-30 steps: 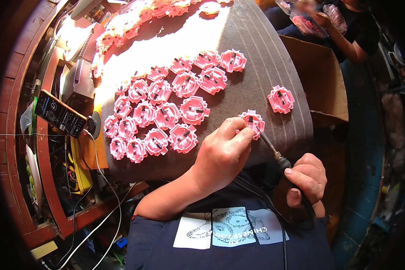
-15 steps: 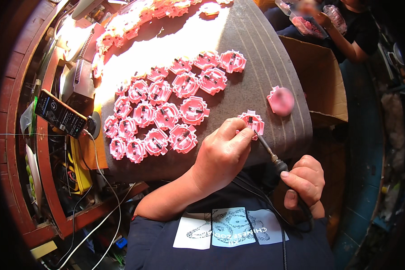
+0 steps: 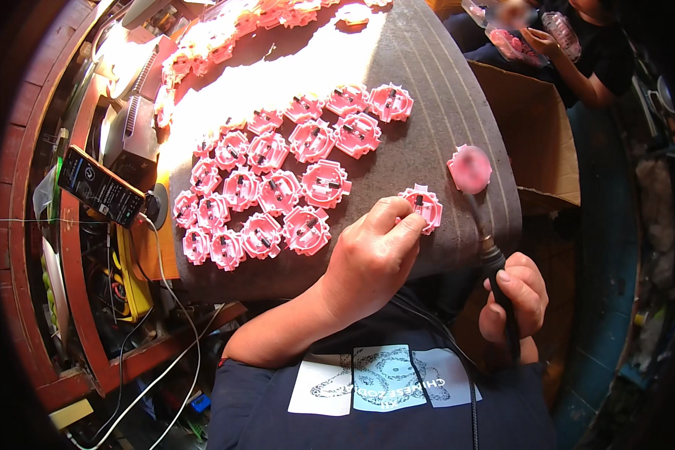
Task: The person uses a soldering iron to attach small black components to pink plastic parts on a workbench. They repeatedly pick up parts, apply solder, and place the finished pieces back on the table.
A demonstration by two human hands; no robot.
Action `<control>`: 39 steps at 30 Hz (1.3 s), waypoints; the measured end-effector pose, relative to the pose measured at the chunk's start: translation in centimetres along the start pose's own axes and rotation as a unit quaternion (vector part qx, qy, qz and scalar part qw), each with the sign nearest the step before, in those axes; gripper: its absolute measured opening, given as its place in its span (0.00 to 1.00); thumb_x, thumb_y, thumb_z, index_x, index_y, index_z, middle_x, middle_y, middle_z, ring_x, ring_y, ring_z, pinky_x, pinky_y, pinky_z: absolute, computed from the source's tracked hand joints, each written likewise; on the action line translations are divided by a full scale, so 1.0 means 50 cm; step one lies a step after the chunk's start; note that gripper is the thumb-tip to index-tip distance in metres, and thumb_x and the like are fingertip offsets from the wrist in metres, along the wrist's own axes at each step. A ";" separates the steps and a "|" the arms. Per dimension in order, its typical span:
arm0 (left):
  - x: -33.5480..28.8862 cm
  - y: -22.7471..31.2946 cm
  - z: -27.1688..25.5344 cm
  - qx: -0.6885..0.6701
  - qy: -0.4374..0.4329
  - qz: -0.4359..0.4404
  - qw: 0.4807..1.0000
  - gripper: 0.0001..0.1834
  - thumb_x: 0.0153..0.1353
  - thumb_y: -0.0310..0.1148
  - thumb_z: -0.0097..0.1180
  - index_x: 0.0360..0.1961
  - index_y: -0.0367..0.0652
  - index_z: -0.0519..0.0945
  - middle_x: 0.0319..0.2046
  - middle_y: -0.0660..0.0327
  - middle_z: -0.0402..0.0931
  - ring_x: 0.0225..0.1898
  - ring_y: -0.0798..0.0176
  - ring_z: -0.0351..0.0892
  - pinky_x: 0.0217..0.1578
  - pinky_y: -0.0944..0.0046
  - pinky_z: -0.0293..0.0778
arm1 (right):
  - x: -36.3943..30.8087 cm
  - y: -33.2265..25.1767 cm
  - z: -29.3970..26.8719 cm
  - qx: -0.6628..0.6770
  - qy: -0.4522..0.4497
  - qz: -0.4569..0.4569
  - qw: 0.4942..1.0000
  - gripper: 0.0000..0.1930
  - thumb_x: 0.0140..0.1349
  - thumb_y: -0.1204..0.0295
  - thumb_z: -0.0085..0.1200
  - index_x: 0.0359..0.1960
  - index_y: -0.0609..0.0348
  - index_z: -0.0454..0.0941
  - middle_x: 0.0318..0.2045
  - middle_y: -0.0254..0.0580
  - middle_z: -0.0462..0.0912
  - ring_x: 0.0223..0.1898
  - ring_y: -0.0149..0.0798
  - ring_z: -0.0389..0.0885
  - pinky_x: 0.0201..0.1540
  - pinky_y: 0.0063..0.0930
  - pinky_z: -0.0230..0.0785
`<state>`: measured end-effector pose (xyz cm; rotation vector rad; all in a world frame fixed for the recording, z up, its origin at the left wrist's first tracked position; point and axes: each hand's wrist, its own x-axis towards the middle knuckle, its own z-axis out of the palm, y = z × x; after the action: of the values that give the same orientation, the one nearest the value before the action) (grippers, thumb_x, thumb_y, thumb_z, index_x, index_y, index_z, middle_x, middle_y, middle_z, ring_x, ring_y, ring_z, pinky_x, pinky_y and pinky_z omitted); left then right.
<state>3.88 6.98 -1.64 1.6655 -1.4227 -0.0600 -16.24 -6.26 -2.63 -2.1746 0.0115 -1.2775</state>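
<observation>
My left hand (image 3: pixel 373 251) pinches the near-left edge of a pink plastic housing (image 3: pixel 429 209) with a small black part inside, at the front right of the table. Whether something small also sits between those fingertips is hidden. My right hand (image 3: pixel 525 300) is closed round the black handle of a soldering iron (image 3: pixel 493 262). The iron's metal tip, smeared by motion, points away from me at the lower edge of a round pink piece (image 3: pixel 469 169); I cannot tell whether they touch. Several similar pink housings (image 3: pixel 324 184) lie in rows on the left.
More pink parts (image 3: pixel 210 49) are heaped along the table's far left edge. A phone (image 3: pixel 101 187) stands on a holder at the left, with white cables below. Beyond the right edge is an open cardboard box (image 3: pixel 532 127). Another person (image 3: pixel 589 75) handles clear plastic containers at the far right.
The soldering iron has swung away from the housing in my left hand, rightward toward the round pink piece. My left hand stays almost in place.
</observation>
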 end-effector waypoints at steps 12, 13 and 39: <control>0.001 0.000 -0.001 0.004 0.000 -0.001 1.000 0.13 0.58 0.15 0.67 0.44 0.36 0.83 0.42 0.50 0.81 0.40 0.45 0.86 0.38 0.52 0.83 | 0.020 0.007 0.024 -0.005 -0.029 0.006 1.000 0.19 0.65 0.77 0.67 0.56 0.64 0.79 0.35 0.45 0.80 0.28 0.41 0.78 0.29 0.34 0.71; 0.001 0.000 0.000 0.004 0.001 -0.001 1.000 0.13 0.58 0.15 0.67 0.44 0.36 0.83 0.42 0.51 0.81 0.40 0.45 0.86 0.38 0.52 0.83 | 0.018 0.009 0.025 -0.005 -0.026 0.008 1.000 0.19 0.65 0.77 0.67 0.56 0.64 0.79 0.35 0.46 0.80 0.28 0.41 0.78 0.29 0.34 0.71; 0.002 0.000 0.001 0.003 0.004 0.002 1.000 0.17 0.58 0.15 0.67 0.49 0.36 0.84 0.44 0.49 0.81 0.41 0.45 0.87 0.38 0.52 0.85 | 0.072 0.042 0.108 -0.020 -0.075 0.064 0.995 0.23 0.61 0.82 0.66 0.58 0.62 0.78 0.48 0.60 0.87 0.42 0.58 0.90 0.43 0.46 0.84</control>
<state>3.89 6.90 -1.64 1.6658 -1.4228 -0.0470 -9.42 -6.36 -2.75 -2.2591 0.1150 -1.0481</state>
